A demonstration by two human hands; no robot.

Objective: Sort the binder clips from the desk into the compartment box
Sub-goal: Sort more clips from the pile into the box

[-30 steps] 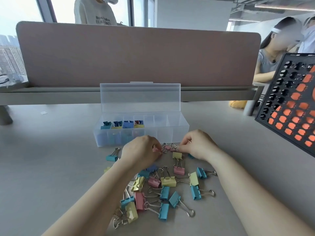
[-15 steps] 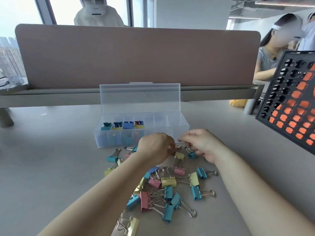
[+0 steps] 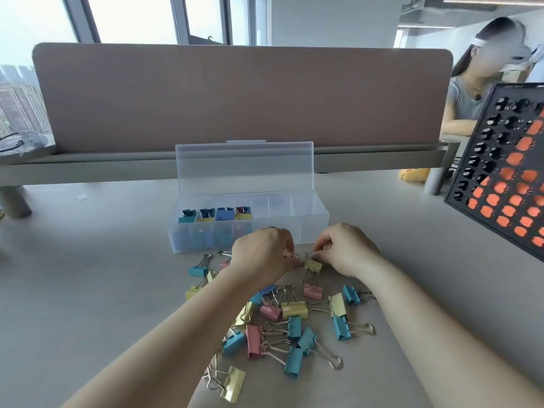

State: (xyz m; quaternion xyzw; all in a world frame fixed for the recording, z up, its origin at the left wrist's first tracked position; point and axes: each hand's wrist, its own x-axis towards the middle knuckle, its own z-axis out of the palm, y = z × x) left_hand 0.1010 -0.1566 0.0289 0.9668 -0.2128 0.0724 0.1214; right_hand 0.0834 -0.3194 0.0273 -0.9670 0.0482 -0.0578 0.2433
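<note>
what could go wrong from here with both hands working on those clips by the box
1. The left hand and right hand meet over a yellow clip whose wire handles look tangled with a pink clip; lifting one may drag the other.
2. The compartment box sits just behind the knuckles, so a tug could nudge it.
3. Filled compartments already mix colours, so a clip could land in the wrong one.

One view only — the head camera you wear, wide-angle, looking forward and down across the desk (image 3: pixel 88 304). Your forearms enter from the lower edge of the frame, close to the lens; your left hand (image 3: pixel 265 254) and right hand (image 3: pixel 347 248) meet near the middle. The compartment box (image 3: pixel 312 228) sits just beyond them. The divider panel (image 3: pixel 241 95) along the desk's far edge fills the upper frame, straight lines bowing toward the margins. No second view shares the scene.
</note>
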